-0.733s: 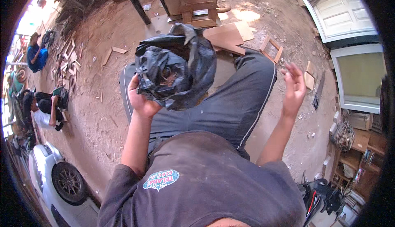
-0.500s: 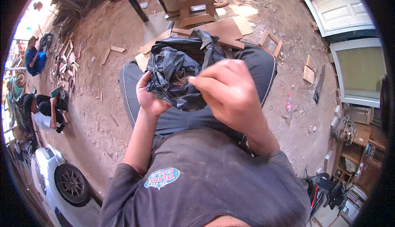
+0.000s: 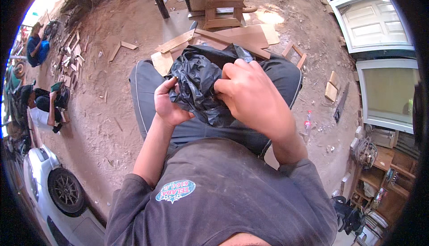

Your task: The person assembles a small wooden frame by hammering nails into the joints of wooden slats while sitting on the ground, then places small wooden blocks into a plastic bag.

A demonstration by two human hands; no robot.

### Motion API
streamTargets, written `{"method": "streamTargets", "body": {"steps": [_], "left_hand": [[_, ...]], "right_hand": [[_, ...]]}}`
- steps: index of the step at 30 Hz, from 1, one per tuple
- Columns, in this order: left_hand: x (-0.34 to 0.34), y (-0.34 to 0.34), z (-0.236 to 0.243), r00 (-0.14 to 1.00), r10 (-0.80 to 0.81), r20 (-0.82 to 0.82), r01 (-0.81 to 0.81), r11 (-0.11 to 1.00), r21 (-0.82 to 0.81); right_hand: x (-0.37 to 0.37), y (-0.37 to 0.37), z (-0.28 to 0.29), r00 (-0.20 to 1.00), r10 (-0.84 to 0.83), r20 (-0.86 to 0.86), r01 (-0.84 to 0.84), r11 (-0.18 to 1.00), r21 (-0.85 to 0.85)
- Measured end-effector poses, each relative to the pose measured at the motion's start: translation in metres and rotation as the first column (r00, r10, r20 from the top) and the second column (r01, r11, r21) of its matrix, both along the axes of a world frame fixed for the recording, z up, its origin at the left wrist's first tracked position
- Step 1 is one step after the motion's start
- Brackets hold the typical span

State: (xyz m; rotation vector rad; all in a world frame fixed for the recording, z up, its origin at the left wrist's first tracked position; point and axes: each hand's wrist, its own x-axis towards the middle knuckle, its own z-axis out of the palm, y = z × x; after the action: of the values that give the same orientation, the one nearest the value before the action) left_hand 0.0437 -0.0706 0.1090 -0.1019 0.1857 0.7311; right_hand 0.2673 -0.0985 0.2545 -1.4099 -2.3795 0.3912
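A crumpled black plastic bag (image 3: 194, 83) sits over my lap, its top bunched. My left hand (image 3: 170, 105) grips it from the left side, thumb along the edge. My right hand (image 3: 250, 98) is curled over the bag's right part, fingers closed, their tips hidden against the plastic; whether they pinch plastic or something inside I cannot make out. Beyond my knees lie loose wooden boards (image 3: 237, 35) and a small wooden frame piece (image 3: 223, 22).
Two people (image 3: 42, 112) (image 3: 35, 45) sit at the left near wood scraps (image 3: 71, 58). A white car (image 3: 42, 174) is lower left. White window frames (image 3: 389, 94), a plastic bottle (image 3: 308, 122), a saw-like tool (image 3: 340, 103) and wooden shelves (image 3: 386, 174) are at the right.
My right hand has come from beside my right knee onto the bag, fingers closing. The bag's inner opening, visible earlier, is now largely covered.
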Motion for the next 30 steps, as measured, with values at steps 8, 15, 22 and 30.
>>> {"method": "streamTargets", "body": {"steps": [8,15,22,30], "left_hand": [[-0.018,-0.003,-0.010,0.999,0.051,-0.006,-0.051,0.999,-0.004],[-0.034,-0.017,0.007,0.994,0.105,0.036,-0.106,0.994,0.027],[-0.036,-0.014,-0.002,0.980,0.162,0.113,-0.167,0.986,0.031],[-0.040,-0.009,-0.007,0.979,0.198,0.047,-0.201,0.976,0.079]], "right_hand": [[0.000,0.004,-0.004,0.994,0.105,-0.027,-0.106,0.994,-0.021],[-0.017,-0.004,-0.009,0.974,0.221,0.041,-0.224,0.970,0.091],[-0.025,-0.002,-0.006,0.968,0.242,0.060,-0.249,0.958,0.146],[-0.028,-0.003,-0.002,0.981,0.139,-0.135,-0.126,0.987,0.101]]}}
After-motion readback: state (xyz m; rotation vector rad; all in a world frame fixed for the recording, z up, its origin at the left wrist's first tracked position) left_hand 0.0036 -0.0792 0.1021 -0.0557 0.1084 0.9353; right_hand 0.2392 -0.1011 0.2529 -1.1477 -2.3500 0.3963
